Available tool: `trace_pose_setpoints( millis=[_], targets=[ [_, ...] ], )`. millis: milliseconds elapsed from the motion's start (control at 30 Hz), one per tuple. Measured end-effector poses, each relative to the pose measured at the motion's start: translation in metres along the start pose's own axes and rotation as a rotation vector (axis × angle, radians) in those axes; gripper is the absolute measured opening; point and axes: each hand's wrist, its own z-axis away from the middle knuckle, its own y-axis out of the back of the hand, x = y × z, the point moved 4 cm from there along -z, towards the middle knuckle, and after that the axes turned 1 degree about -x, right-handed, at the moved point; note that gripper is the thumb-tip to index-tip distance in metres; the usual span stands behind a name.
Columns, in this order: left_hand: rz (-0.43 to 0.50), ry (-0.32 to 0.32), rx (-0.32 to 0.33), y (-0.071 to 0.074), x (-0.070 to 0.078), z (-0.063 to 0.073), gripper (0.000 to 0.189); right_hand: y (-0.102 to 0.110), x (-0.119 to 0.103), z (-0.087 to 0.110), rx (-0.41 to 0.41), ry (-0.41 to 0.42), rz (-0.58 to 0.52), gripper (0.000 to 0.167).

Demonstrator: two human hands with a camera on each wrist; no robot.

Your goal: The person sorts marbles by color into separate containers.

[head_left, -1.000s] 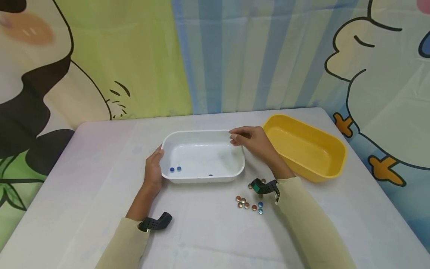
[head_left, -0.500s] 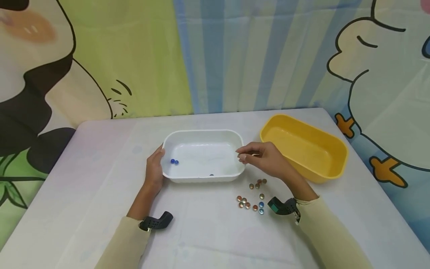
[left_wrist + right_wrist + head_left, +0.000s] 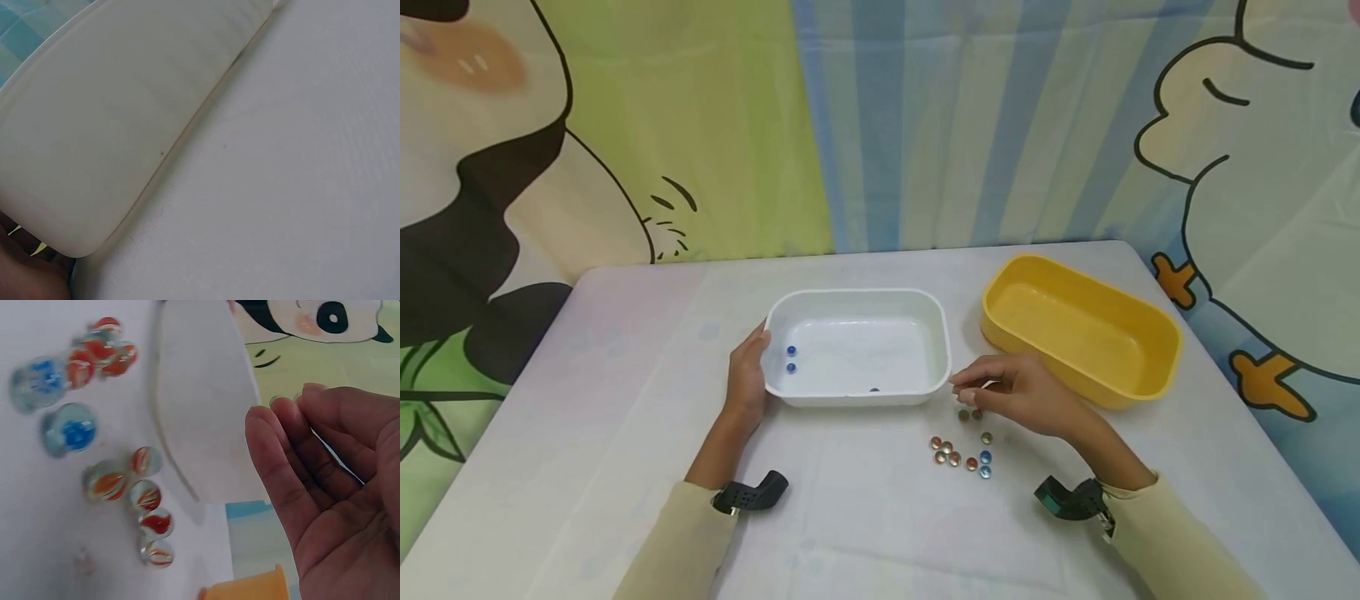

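My left hand point(image 3: 747, 379) grips the left end of a white tub point(image 3: 857, 398), with the thumb at its rim. In the left wrist view, only part of that hand point(image 3: 31, 272) shows at the tub's corner. Two blue marbles point(image 3: 792, 367) lie inside on the left, and a darker one point(image 3: 874, 390) peeps out by the front wall. My right hand point(image 3: 1018, 392) hovers just off the tub's front right corner, over loose marbles point(image 3: 986, 457). The right wrist view shows its fingers loosely bent, nothing between them. Those marbles are clear glass with orange-red point(image 3: 156, 523) or blue point(image 3: 70, 429) swirls.
A yellow tub point(image 3: 1078, 333) stands at an angle on the right, behind my right hand. A white cloth covers the table point(image 3: 647, 350). Behind its back edge hangs a printed curtain point(image 3: 925, 125) with cartoon animals.
My right hand has moved from the tub's right rim toward me and to the right, over the loose marbles. Inside the tub the two blue marbles have rolled slightly. My left hand keeps its hold.
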Motion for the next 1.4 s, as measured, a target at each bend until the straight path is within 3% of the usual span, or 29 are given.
trace_pose_setpoints(
  millis=[100, 367, 767, 967, 1400],
  targets=[
    [0.004, 0.003, 0.007, -0.001, 0.000, -0.001, 0.050, -0.002, 0.003, 0.007, -0.038, 0.005, 0.036, 0.021],
    [-0.025, 0.010, 0.016, -0.001, -0.001, -0.001, 0.051, -0.001, 0.012, 0.030, -0.042, 0.024, 0.126, 0.019],
    [-0.035, 0.024, 0.013, 0.000, -0.003, 0.000, 0.051, -0.003, 0.026, 0.057, -0.074, -0.064, 0.172, 0.021],
    [-0.063, 0.003, 0.013, -0.001, -0.002, -0.001, 0.051, -0.007, 0.033, 0.059, -0.097, -0.034, 0.169, 0.022],
    [-0.036, 0.009, 0.017, -0.001, -0.001, -0.001, 0.051, -0.019, 0.032, 0.051, -0.104, 0.070, 0.304, 0.023]
  ],
)
